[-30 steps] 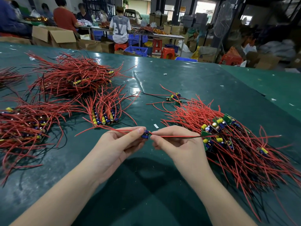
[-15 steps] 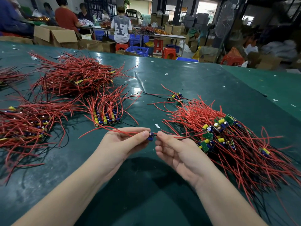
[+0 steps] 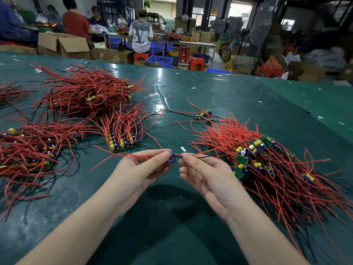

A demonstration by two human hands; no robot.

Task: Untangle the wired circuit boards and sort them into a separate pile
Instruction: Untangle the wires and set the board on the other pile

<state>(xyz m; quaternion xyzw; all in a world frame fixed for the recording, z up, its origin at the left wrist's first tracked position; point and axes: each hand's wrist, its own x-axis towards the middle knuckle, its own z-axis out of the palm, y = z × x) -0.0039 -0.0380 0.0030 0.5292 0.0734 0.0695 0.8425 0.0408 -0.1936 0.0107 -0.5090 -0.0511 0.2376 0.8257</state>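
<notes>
Single board (image 3: pixel 172 158) is up off the counter (image 3: pixel 238 96), held between both hands at the near-middle, just past the near edge. Left hand (image 3: pixel 142 169) pinches it thumb-and-forefinger at the blue component; its red leads trail off left and down toward the counter. Right hand (image 3: pixel 206 175) has fingertips on the red and black leads where they leave the board's right side, remaining fingers relaxed, palm up. Can't say for sure whether that's a real pinch or just a guide touch.

Key geometry: long axis of the piece runs left-right, parallel to the near edge. Right-side leads go straight into the tangled pile (image 3: pixel 267 165) toward the right edge, so it's still tethered there, judging by the wire line. The sorted stack (image 3: pixel 123 139), boards lined up with leads fanned away, sits left of centre, just beyond the left hand. So left hand is nearer the drop spot, right hand nearer the snag. Likely next: draw the leads out leftward, along the axis, not upward.

Hard to read:
- where the black lead ends inside the tangled pile
- board itself mostly covered by the left fingertips; only the blue part shows
- far left piles (image 3: pixel 28 150) cut off at the frame edge
- right pile's near wires run out of frame.
</notes>
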